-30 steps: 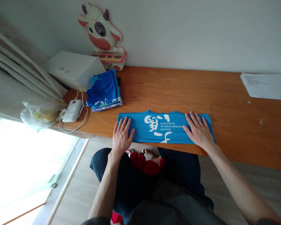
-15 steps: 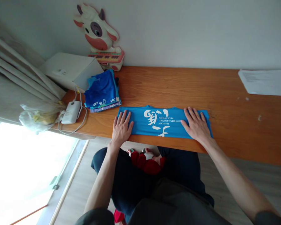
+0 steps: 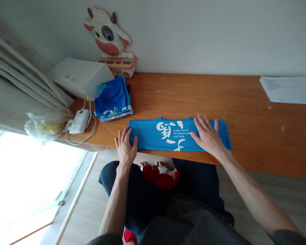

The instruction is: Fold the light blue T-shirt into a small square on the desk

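Along the desk's [image 3: 244, 136] near edge: blue shirt [image 3: 148, 136], folded into a long flat strip, white print upside down to the wearer. Right hand [image 3: 209, 136] over its right part, fingers loosely spread, thumb apart. Left hand [image 3: 125, 148] at its left end, fingers slightly apart, thumb out. Neither pinches cloth; contact pressure: can't tell. Folded clothes stack [image 3: 113, 98] beyond, to the left, beside white box [image 3: 79, 75].

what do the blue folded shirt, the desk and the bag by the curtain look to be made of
Blue folded shirt: smooth knit fabric, probably synthetic, with white print; it lies thin and flat.
Desk: wood or wood veneer, satin finish, showing streaky grain.
Bag: thin, clear plastic film, crinkled and see-through.
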`<state>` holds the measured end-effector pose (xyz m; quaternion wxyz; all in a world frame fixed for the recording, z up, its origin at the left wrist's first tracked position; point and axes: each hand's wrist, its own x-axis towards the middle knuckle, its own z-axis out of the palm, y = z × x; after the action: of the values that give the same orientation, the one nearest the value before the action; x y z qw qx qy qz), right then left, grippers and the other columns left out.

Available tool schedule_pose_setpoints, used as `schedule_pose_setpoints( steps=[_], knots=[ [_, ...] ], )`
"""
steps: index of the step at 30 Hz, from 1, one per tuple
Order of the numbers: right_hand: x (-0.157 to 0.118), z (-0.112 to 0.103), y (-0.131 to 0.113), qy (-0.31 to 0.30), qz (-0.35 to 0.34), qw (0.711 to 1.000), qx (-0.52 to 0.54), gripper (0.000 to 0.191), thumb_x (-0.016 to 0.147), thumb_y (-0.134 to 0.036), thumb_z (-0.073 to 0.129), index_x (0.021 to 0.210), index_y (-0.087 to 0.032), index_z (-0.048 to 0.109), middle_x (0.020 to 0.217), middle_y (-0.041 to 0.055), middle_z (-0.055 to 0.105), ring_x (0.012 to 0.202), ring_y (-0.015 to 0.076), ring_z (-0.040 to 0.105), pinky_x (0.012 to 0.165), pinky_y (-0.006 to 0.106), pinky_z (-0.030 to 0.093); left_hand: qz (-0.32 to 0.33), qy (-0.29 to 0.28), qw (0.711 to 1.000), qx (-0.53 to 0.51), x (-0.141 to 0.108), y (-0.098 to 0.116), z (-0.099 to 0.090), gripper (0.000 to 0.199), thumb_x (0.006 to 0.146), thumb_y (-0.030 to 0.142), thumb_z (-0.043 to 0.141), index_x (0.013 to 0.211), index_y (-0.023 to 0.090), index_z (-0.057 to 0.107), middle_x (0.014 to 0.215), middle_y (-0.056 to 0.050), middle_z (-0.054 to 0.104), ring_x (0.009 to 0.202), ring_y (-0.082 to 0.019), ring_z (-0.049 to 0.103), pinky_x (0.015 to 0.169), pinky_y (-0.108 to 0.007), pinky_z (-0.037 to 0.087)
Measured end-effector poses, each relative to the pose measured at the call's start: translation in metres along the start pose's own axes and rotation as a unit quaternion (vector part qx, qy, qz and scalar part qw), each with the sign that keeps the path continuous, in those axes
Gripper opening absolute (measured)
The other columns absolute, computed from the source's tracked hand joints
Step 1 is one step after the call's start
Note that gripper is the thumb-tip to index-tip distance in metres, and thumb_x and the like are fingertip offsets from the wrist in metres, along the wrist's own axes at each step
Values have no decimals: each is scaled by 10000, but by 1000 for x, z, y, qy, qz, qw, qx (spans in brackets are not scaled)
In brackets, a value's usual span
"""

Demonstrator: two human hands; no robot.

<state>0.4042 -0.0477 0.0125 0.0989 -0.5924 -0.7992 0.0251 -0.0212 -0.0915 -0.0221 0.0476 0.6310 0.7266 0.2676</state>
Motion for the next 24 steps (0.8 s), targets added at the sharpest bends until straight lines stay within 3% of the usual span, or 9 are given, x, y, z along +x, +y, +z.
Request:
schedule_pose_setpoints(
  steps=[5,8,10,12,15,17,22,24],
  knots=[
    [31,14,-78,-9,-136,985,102,887,1169,-585,388,1837,-313,-128,1902,52,117,1758,351,182,1422,658,211,-82,39,996,7,-12,-16,8,644,1090,590,598,1682,358,496,1811,-115,435,1743,-481,189,1305,-912,48],
    [49,35,-111,-19,-165,979,118,900,1172,-596,372,1842,-239,-113,1890,102,145,1760,343,177,1432,637,194,-109,68,992,-1,-23,-19,14,748,1068,595,644,1732,354,398,1899,-149,191,1756,-506,54,1292,-915,157],
    [56,48,-124,-16,-166,979,115,924,1171,-596,382,1838,-186,-108,1883,138,150,1760,344,174,1437,629,169,-136,96,986,-28,-32,-20,18,854,1055,591,676,1774,342,287,1915,-172,24,1759,-498,-8,1313,-863,234],
    [59,57,-130,-4,-166,980,114,941,1168,-582,401,1831,-171,-125,1883,143,121,1760,351,165,1440,635,134,-174,114,974,-86,-42,-18,22,940,1062,576,680,1799,329,151,1908,-196,-37,1768,-462,-5,1347,-786,276],
    [58,61,-131,9,-169,978,119,944,1166,-559,412,1821,-206,-169,1887,110,81,1762,350,158,1441,642,111,-255,132,934,-211,-57,-11,30,942,1107,560,614,1785,359,-8,1907,-189,0,1779,-383,83,1365,-683,353],
    [57,60,-130,9,-169,978,120,945,1163,-559,417,1821,-219,-170,1887,95,68,1762,348,156,1442,638,110,-290,137,910,-262,-62,-5,38,861,1141,564,540,1763,399,-31,1908,-169,55,1765,-345,196,1335,-639,436],
    [57,59,-130,-4,-164,982,98,920,1161,-575,408,1846,-152,-38,1889,117,66,1770,334,118,1453,603,90,-295,98,890,-332,-59,8,56,696,1163,596,453,1743,397,124,1806,-158,416,1583,-284,571,1173,-507,624],
    [56,58,-132,-13,-160,983,89,904,1162,-578,399,1847,-115,33,1887,127,60,1773,330,99,1457,590,74,-307,65,878,-360,-55,12,57,631,1162,609,430,1720,393,230,1739,-134,526,1500,-259,653,1107,-460,654]
  ],
)
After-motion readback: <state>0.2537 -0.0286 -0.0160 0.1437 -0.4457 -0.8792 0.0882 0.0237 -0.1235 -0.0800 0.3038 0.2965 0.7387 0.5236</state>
